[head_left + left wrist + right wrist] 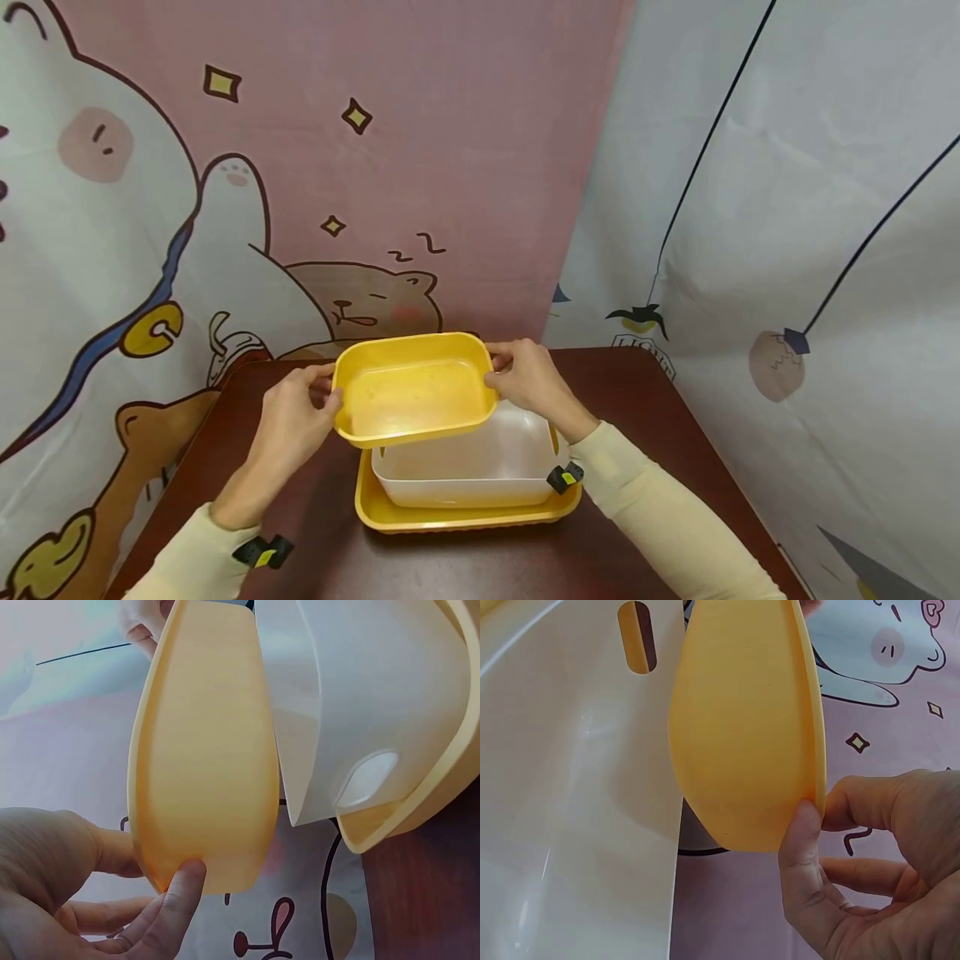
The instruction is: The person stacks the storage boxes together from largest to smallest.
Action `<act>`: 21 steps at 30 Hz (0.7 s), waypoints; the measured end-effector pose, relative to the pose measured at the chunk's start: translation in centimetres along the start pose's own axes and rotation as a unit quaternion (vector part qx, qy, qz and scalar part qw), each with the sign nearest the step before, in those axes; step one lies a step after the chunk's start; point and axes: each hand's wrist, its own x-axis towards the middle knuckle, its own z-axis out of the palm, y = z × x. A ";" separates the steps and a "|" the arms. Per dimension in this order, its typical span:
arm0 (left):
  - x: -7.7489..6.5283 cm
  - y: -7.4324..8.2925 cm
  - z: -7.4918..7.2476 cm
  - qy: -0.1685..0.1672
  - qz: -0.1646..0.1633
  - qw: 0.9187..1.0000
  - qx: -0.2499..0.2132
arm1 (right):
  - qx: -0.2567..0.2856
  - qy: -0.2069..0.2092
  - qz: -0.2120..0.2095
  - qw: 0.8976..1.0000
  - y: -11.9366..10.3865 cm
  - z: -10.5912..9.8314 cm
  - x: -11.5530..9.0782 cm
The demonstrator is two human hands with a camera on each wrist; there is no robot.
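A small yellow plastic tray [416, 392] with rounded corners is held up between both hands, its inside facing the head camera. My left hand [292, 417] pinches its left end, thumb on one side of the rim and fingers on the other. At the opposite end, my right hand [532, 379] pinches the rim the same way. Below and partly behind the tray stands a white plastic bin [472, 493], with an oval handle slot in its end wall in the right wrist view. That bin sits inside a larger yellow tray [465, 527], whose far side is hidden.
Everything stands on a dark reddish-brown table [300, 533] with rounded far corners. A cartoon-printed cloth [480, 167] hangs behind it, and a pale cloth [825, 250] hangs along the right side. Each wrist wears a small black camera band [262, 552].
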 end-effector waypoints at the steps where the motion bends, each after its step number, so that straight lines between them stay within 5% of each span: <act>1: 0.0 0.1 0.1 -0.002 0.000 1.000 0.000 | 0.002 0.000 0.000 1.000 0.1 -0.1 -0.1; 21: 0.4 1.4 2.1 -0.049 0.004 0.999 -0.004 | 0.027 -0.007 0.037 0.999 2.5 -1.5 -1.3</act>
